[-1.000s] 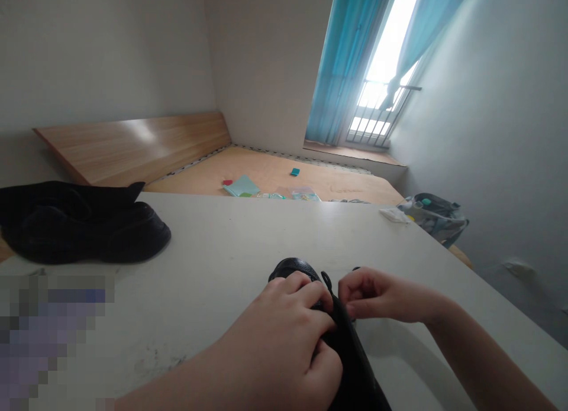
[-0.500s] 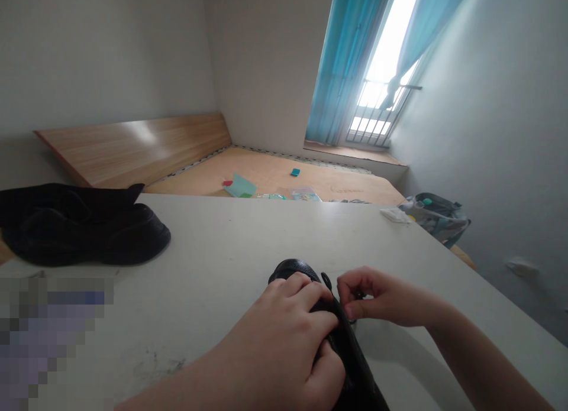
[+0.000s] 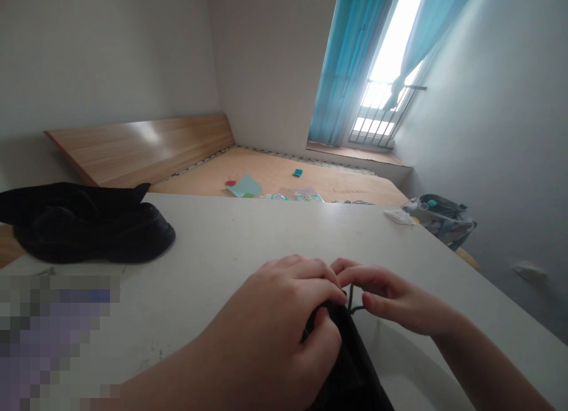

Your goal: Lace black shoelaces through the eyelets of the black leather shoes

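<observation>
My left hand (image 3: 288,316) is wrapped over a black leather shoe (image 3: 350,358) on the white table, its fingers bent across the top and hiding much of it. Just right of it, my right hand (image 3: 390,293) has its fingers bent near my left fingertips, thumb a little apart. A thin black cord (image 3: 351,301) loops out from the shoe's edge and runs in under the right thumb; its far end is hidden. At the table's left lies another black shoe (image 3: 102,233), its upper part flopped and dark.
The white table (image 3: 213,233) fills the foreground. Behind stands a bed (image 3: 266,162) with a teal sheet (image 3: 245,186) and small packets (image 3: 308,196) on it. A white packet (image 3: 399,216) lies at the table's right edge beside a grey bag (image 3: 444,219). A blurred patch covers the lower left.
My left hand has shifted forward over the shoe's end. My right hand has changed from a tight pinch at the shoe's side to a looser bend, and the cord now shows.
</observation>
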The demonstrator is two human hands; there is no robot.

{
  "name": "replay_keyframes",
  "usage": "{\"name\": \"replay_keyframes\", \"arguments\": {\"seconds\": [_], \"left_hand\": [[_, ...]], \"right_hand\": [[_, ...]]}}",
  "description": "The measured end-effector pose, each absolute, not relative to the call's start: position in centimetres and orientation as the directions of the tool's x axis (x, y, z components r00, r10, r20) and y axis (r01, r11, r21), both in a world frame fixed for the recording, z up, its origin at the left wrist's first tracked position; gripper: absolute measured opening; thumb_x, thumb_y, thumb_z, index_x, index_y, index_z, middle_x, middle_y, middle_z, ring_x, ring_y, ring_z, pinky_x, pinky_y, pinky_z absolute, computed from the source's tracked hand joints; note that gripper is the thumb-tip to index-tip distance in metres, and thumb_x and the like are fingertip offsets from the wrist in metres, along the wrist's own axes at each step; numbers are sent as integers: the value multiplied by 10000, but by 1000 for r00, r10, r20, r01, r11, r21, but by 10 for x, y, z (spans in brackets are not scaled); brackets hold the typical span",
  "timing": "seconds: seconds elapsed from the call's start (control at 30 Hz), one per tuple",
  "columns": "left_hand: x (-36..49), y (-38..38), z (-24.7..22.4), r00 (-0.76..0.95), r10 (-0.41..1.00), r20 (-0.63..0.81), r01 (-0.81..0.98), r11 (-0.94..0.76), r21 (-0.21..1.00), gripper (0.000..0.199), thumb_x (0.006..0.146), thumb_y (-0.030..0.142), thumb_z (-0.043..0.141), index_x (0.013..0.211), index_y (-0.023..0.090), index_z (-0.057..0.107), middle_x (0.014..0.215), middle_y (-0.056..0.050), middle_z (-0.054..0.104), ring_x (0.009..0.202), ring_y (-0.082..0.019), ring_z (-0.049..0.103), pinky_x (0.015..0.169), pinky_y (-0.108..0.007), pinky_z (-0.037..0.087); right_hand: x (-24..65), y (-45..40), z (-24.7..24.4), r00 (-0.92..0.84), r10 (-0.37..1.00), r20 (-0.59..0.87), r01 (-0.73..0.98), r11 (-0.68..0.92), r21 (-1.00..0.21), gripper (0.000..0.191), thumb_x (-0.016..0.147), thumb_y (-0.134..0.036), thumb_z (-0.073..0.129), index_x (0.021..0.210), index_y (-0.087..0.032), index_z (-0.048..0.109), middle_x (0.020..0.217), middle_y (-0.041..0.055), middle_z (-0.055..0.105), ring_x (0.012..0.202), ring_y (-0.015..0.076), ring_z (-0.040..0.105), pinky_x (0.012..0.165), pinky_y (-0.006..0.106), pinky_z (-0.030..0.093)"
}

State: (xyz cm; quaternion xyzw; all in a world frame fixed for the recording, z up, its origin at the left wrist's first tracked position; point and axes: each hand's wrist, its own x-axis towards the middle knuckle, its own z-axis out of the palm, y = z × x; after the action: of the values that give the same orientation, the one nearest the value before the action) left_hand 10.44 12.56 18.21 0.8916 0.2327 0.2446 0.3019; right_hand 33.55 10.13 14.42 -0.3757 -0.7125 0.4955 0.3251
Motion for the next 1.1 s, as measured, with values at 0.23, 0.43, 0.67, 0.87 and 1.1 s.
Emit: {"name": "replay_keyframes", "arguments": {"seconds": [0.23,0.43,0.67,0.87,1.1], "left_hand": [[98,140,191,728,647,225,307,-602,737,219,796,107,452,821,248,617,908,62,653,898,-135,583,796,-257,431],[100,149,173,650,757,-63,702,-567,431,163,830,281,471,763,230,610,794,-11,652,759,-216,586,650,-328,377],[105,160,158,644,740,-195,695,-460,552,277,865,445,468,827,207,607,727,-19,652,658,-199,577,540,-285,313],[102,166,157,678,710,-188,652,-464,600,263,863,393,470,755,195,604,733,-17,654,663,-183,565,554,-279,320],[104,169,151,675,717,-173,622,-428,656,240,820,426,562,813,198,639,702,-6,653,646,-180,579,537,-266,328]], "right_hand": [[319,89,150,-346,922,173,-176,117,-977,319,962,-387,493,730,-205,613,630,-21,469,656,128,494,766,284,450],[335,97,159,-1,997,79,-546,65,-835,165,893,-293,589,750,-211,583,554,-76,197,457,90,138,395,142,305],[332,102,149,127,991,48,-279,82,-957,227,904,-422,570,829,-216,627,494,-101,134,443,82,80,369,165,193],[321,100,136,20,999,49,53,48,-997,297,888,-469,586,880,-180,653,532,-71,310,481,90,258,449,220,281],[319,103,135,-104,995,2,254,28,-967,393,872,-550,560,888,-170,658,559,-54,372,508,93,340,460,222,251]]}}
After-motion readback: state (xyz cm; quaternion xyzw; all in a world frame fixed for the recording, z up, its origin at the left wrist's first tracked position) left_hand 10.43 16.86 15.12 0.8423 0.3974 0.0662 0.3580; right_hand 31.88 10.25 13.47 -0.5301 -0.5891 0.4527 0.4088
